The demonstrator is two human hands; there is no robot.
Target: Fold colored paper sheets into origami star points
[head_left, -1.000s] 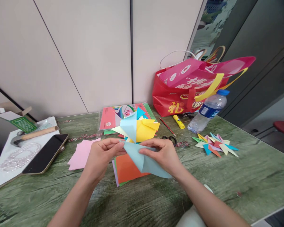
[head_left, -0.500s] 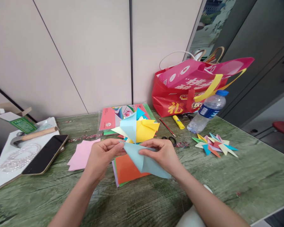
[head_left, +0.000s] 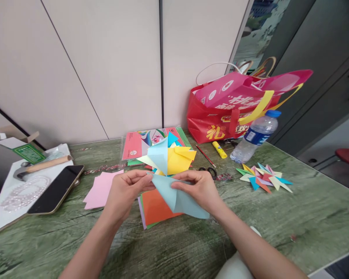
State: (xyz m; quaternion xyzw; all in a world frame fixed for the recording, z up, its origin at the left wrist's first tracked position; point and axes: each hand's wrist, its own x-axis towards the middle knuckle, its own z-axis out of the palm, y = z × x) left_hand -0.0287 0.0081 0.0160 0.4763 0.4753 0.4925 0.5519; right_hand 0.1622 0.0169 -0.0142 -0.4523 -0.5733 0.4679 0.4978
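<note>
A light blue sheet of folding paper is held up between both hands, creased, with its lower right part hanging free. My left hand pinches its upper left corner between thumb and fingers. Along the upper edge, my right hand grips it with the thumb on the near side. Below the sheet lies a stack of orange, green and purple paper, partly covered by it. Just beyond the hands sits a pile of folded yellow, blue and cream paper pieces. Pink sheets lie left of my left hand.
A paper star, a water bottle, a glue stick, scissors and a pencil lie to the right. Behind them stands a red bag. At left are a phone, a hammer and beads.
Almost nothing differs. Both hands keep their grip on the light blue paper, and its hanging corner has shifted very slightly.
</note>
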